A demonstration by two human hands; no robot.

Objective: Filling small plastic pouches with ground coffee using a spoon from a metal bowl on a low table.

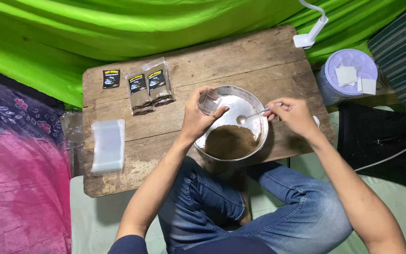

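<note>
Holding a small clear cup [209,101] pinched between thumb and fingers, the left hand [197,120] hovers over the round metal bowl [259,109] at the desk's [240,56] near edge; the right hand [294,115] pinches a metal spoon [250,115], its tip over white powder in the bowl; brown powder fills the bowl's near side; filled dark packets [147,87] lie toward the far left corner; empty clear bags [108,145] sit along the left edge.
</note>
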